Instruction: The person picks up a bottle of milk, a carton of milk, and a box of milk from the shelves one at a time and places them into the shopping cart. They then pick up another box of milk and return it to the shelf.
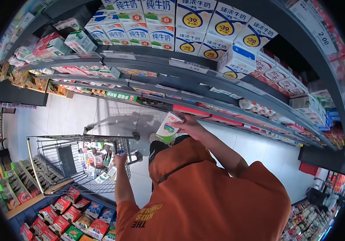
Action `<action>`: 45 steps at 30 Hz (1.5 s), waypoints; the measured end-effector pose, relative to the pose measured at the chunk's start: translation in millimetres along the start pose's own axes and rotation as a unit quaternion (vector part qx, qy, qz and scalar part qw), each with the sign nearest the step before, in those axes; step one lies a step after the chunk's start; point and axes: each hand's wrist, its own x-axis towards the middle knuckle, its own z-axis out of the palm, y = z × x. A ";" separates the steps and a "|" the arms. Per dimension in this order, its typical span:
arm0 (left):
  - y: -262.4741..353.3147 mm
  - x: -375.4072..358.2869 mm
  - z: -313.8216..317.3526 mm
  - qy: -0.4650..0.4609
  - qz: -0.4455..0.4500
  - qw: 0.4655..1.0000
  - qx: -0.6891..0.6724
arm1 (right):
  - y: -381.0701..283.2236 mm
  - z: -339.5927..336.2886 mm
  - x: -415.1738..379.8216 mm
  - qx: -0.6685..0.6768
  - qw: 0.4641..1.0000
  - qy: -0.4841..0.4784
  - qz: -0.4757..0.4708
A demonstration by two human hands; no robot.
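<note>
In my right hand (189,127) is a white carton (166,129) with red lettering and a green lower end. The fingers close on its right edge, in front of my body and below the shelves. My left hand (120,160) is closed on the near end of the shopping cart (80,138), to my left. Its finger details are small. Inside the cart lies a pile of packaged goods (96,156).
Ahead, a shelf (148,54) bears rows of milk cartons (190,42); one carton (236,62) stands forward near its edge. Red and green packets (72,215) fill a display at lower left. Pale floor tiles (76,112) run between the shelves.
</note>
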 end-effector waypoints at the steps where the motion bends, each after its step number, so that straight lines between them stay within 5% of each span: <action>1: -0.7 0.0 1.7 0.013 0.001 1.000 0.022 | 1.2 0.0 0.0 0.001 1.000 -0.009 0.012; 5: -12.0 29.9 16.0 -0.045 -0.046 0.997 -0.038 | 13.7 -3.5 3.0 0.014 0.999 -0.009 0.030; 9: -6.8 11.5 13.8 0.054 0.083 0.982 -0.159 | 19.5 0.7 -0.1 0.024 0.999 -0.003 0.022; 10: -27.2 57.9 32.3 -0.023 0.088 0.991 -0.097 | 21.1 1.0 -0.4 0.034 0.999 -0.002 0.019; 12: -35.6 81.5 39.1 -0.016 0.161 0.977 0.136 | 24.8 4.5 0.0 0.053 0.999 -0.007 0.014; 16: -12.1 36.5 8.8 -0.017 0.108 0.989 -0.102 | 24.1 12.8 -4.2 0.060 0.998 -0.003 0.004; 23: -17.0 57.8 10.2 -0.035 0.155 0.954 -0.255 | 32.7 38.7 -17.7 0.116 0.992 0.014 -0.043; 31: 5.7 57.2 -8.7 -0.047 0.172 0.964 -0.197 | 29.5 64.0 -71.1 0.073 0.993 0.053 -0.077; 35: 16.4 45.1 -19.2 -0.050 0.120 0.986 -0.104 | 45.4 52.3 -91.9 0.161 0.980 0.078 -0.092; 45: 10.5 36.1 23.9 -0.052 0.115 0.989 -0.074 | 40.5 -10.4 -107.9 0.143 0.984 0.047 -0.100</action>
